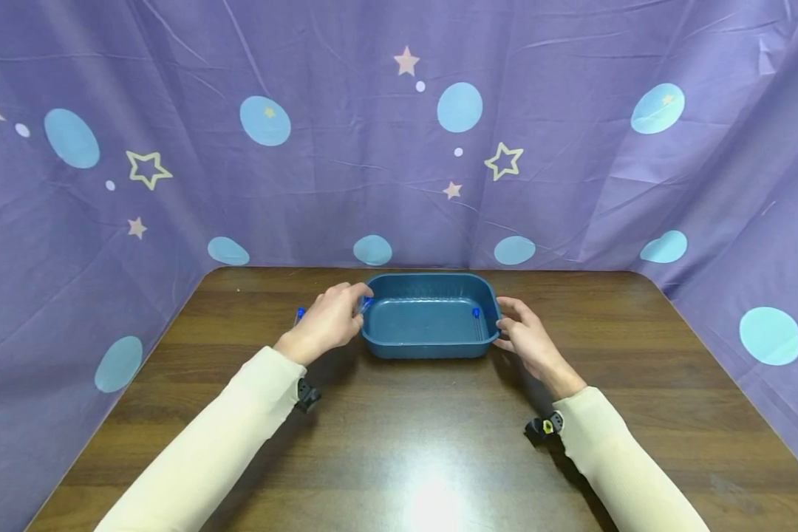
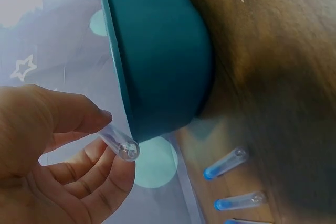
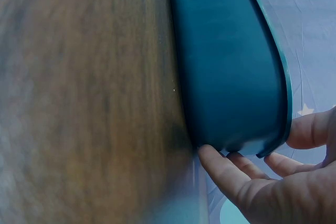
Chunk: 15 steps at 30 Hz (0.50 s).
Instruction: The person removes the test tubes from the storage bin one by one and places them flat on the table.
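A blue rectangular plastic basin [image 1: 431,352] stands on the table between the two hands. My left hand [image 1: 332,318] pinches a clear test tube with a blue cap [image 2: 121,144] between thumb and fingers, at the basin's left rim. In the left wrist view the tube's rounded clear end points out from the fingers. My right hand [image 1: 528,336] holds the basin's right end, thumb at the rim and fingers against the outer wall. Inside the basin, near its right end, lies another blue-capped test tube [image 1: 476,324].
Several more blue-capped tubes [image 2: 227,163] lie on the wooden table [image 1: 399,414] left of the basin, mostly hidden behind the left hand in the head view. A purple patterned curtain [image 1: 372,148] hangs behind the table and along its sides.
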### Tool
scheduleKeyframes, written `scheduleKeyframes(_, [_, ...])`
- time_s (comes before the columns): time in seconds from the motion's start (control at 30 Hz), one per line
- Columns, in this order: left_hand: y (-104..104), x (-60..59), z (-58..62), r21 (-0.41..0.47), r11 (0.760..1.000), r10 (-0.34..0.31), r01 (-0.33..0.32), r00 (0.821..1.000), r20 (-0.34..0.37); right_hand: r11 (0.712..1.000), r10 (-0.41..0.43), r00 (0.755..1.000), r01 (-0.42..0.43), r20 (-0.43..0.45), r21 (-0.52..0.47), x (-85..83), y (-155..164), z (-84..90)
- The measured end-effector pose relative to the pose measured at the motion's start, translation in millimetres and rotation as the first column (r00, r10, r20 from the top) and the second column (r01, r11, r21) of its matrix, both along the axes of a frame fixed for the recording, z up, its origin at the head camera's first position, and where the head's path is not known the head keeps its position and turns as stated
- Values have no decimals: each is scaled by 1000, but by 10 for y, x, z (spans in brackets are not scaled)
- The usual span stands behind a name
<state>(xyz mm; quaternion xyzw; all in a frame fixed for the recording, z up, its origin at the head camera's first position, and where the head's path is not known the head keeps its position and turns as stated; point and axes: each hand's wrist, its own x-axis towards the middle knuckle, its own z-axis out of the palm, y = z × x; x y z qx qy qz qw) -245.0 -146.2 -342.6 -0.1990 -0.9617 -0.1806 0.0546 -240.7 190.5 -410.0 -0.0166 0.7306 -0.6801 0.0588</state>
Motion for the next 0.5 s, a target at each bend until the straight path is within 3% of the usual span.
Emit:
scheduleKeyframes(0.23, [-91,9,-43,7,1000,10,-10,999,-40,1000,-5,1000,5,-3,6,3,-7,4])
scheduleKeyframes(0.5, [-205,-4,-84,25,999,38,-37,999,-25,1000,-5,1000,5,-2,10,-1,-3,-10])
